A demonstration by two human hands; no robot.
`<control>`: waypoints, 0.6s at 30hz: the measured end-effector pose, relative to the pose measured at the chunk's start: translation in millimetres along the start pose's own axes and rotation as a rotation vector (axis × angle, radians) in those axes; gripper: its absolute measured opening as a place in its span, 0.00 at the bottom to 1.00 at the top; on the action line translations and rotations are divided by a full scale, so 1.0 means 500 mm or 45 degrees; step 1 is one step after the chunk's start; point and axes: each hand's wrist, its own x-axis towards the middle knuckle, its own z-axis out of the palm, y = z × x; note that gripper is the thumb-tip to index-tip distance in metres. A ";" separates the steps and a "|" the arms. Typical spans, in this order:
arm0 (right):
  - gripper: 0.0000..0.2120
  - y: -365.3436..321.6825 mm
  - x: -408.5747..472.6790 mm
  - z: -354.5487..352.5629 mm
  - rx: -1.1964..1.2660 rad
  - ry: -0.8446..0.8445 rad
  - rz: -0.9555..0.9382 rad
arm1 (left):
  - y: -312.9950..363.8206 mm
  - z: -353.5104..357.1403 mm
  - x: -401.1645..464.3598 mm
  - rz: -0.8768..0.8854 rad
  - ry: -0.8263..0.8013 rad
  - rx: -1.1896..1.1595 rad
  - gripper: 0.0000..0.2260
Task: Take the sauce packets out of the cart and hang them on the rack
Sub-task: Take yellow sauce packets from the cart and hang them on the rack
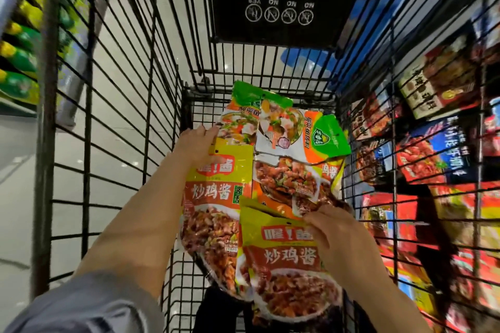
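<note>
Head view: inside the cart [113, 121] we see the left hand [196, 147] holding one yellow packet [213, 213], the right hand [338, 235] grasping another yellow packet [286, 273].

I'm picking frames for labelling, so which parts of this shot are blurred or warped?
Head view: the yellow sauce packets and both hands, left hand and right hand, are fairly sharp; the shelf goods at left and right are motion-smeared; the cart wires splay outward from wide-angle distortion; floor tiles show soft glare.

Bright, even overhead store light; wide-angle bending and motion blur toward the edges.
</note>
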 end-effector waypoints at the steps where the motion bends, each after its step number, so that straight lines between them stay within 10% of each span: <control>1: 0.09 -0.003 -0.003 0.000 -0.005 0.004 0.000 | 0.005 -0.001 -0.010 -0.009 0.008 0.059 0.41; 7: 0.12 -0.015 -0.036 -0.005 -0.012 -0.071 0.074 | 0.063 -0.012 -0.115 -0.100 0.207 -0.026 0.34; 13: 0.11 -0.041 -0.106 -0.031 -0.045 -0.142 0.203 | 0.133 -0.030 -0.283 -0.049 0.504 -0.107 0.05; 18: 0.10 -0.073 -0.174 -0.048 0.100 -0.206 0.300 | 0.165 -0.031 -0.428 -0.072 0.338 -0.029 0.12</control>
